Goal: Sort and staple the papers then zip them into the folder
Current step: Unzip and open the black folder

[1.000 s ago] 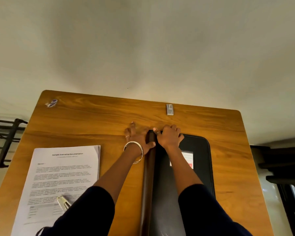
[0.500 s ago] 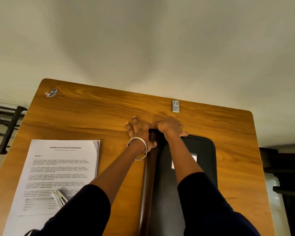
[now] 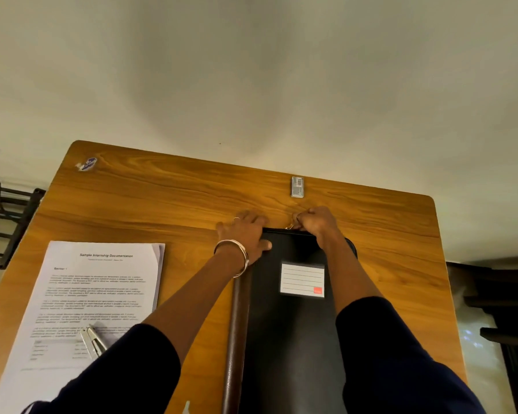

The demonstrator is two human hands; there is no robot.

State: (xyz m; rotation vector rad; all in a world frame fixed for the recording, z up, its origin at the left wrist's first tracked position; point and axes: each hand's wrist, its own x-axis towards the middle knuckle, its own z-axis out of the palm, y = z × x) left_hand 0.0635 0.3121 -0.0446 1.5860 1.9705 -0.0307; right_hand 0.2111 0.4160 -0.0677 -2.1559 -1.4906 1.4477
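Observation:
A black zip folder [image 3: 290, 324] with a brown spine and a white label lies lengthwise on the wooden desk [image 3: 168, 201]. My left hand [image 3: 245, 234] rests on its far left corner, thumb against the cover. My right hand [image 3: 316, 222] pinches the small gold zipper pull [image 3: 289, 226] at the folder's far edge. A stack of printed papers [image 3: 99, 288] lies to the left, with a metal stapler [image 3: 92, 342] on its near part.
A small grey staple box [image 3: 297, 186] sits near the desk's far edge. A blue sticker [image 3: 87, 164] marks the far left corner. Dark metal racks stand beside the desk on the left [image 3: 9, 216] and right.
My right hand moved from the folder's far left corner rightward along the far edge with the zipper pull. My left hand stayed at the corner.

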